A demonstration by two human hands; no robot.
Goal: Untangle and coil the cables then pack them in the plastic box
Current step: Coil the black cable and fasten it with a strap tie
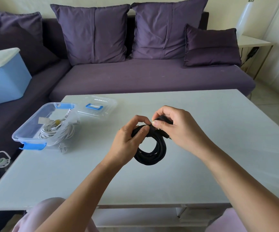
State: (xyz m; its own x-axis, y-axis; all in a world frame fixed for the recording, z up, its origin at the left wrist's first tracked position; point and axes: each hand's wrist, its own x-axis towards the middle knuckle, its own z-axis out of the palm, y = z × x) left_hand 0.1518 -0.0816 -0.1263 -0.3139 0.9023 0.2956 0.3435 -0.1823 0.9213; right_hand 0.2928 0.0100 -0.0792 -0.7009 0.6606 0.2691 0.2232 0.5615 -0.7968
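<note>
A coiled black cable (153, 155) hangs above the middle of the white table (202, 148). My left hand (128, 139) grips the top of the coil, thumb and fingers wrapped round the strands. My right hand (174, 128) pinches a black strap or cable end at the coil's top, right beside my left fingertips. The clear plastic box (26, 131) with blue clips stands at the table's left edge. In it lies a coiled white cable (55, 131), one white plug (63, 149) hanging over the box's front rim.
The box's clear lid (97, 106) with a blue handle lies just behind the box. A purple sofa (143, 77) with cushions runs behind the table. A light blue bin (3, 77) sits on the sofa at left. A roll of tape (0, 161) lies below the table's left edge.
</note>
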